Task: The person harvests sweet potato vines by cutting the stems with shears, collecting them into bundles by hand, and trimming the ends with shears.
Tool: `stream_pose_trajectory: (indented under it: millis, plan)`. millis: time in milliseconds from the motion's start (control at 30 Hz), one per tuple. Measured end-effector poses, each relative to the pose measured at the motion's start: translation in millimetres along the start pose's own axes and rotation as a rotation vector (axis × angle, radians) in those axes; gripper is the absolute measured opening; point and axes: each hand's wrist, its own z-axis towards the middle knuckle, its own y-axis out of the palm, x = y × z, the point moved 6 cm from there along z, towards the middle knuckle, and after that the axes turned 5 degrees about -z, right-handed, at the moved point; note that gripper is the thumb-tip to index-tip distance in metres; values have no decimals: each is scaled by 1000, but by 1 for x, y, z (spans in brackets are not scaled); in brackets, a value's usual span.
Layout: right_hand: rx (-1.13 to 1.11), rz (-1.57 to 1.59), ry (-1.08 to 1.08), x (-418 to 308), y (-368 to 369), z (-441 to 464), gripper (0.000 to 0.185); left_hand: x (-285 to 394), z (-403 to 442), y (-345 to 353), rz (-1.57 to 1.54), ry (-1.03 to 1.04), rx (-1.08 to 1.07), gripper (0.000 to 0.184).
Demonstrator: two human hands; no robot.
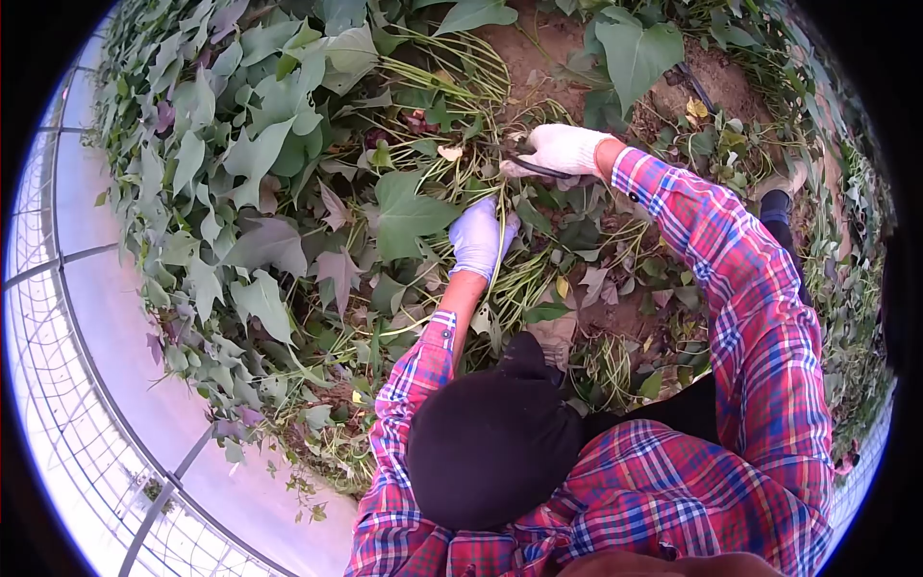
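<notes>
My left hand (479, 237), in a pale lavender-looking glove, is closed around a bundle of long green vine stems (500, 223). Just above and to its right, my right hand (562, 151) wears a white glove. Its fingers are wrapped round a dark, thin, curved tool (540, 171) beside the tangled stems; most of the tool is hidden, so I cannot tell its exact kind. Broad heart-shaped leaves (411, 213) lie close to my left hand. More stems (452, 72) spread over the ground above both hands.
Dense leafy vines (255, 154) fill the left side. Bare brown soil (538, 48) shows at the top. My dark-clad knee (490, 447) is below my left hand, and a shoe (775, 204) is at the right. A metal frame with netting (106, 399) curves along the left edge.
</notes>
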Motion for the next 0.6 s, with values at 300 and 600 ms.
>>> stream_pose_trajectory:
  millis: [300,600]
  plan:
    - [173,-315,-100,-22,-7,-6,58,-3,2,1,13,-10,-9,40]
    - [285,-255,-228,3,4,-9,56,-7,3,4,37,-60,-19,40]
